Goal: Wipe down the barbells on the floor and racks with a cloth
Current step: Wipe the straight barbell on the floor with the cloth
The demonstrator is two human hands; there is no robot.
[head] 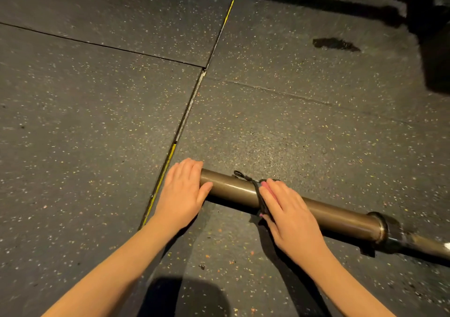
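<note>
**Both hands on the barbell sleeve [233, 191], cloth [261, 202] under the right**

Lying on the speckled rubber floor [97, 122], bronze-coloured, running from lower centre toward the right edge, past a collar [381, 229] to the thinner shaft [428, 243]. At the free end, left hand [183, 190], laid flat and relaxed over the tip, fingers straight, thumb against the near side, holding nothing. Further along toward the collar, right hand [289, 215], fingers stretched across the top of the barbell sleeve, pressing the dark cloth against the metal. Draped over the barbell sleeve under the fingertips, one thin end sticking out on the far side, between the two hands. Just left of the left hand, a yellow-edged seam [160, 178] between floor tiles. Well apart at upper right, a dark patch [334, 44] on the floor
</note>
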